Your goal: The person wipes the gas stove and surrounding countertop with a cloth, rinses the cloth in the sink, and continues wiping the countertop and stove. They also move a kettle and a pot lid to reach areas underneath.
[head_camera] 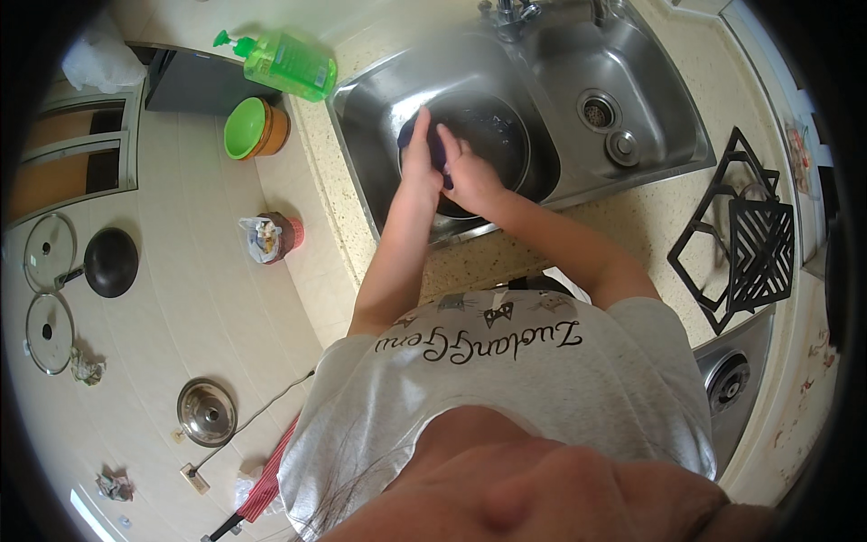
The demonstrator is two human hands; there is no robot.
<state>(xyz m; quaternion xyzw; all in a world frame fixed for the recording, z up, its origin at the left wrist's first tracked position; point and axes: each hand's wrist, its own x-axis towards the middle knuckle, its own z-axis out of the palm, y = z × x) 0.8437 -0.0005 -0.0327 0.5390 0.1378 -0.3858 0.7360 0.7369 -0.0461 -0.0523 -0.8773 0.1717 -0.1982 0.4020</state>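
Both my hands are over the left basin of a stainless steel sink. A dark purple item, seemingly a cloth, is bunched between my left hand and my right hand. Some of it also shows beyond the left hand's outer edge. My fingers point away from me, and the palms partly hide the item. Beneath the hands, a round dark pan or basin with a shiny rim lies in the sink, with small bright glints inside.
A green pump bottle stands at the sink's left corner, near a green-lined bowl. The chrome faucet is at the back. A drain stopper lies in the right basin; black metal stove grates rest on the right counter.
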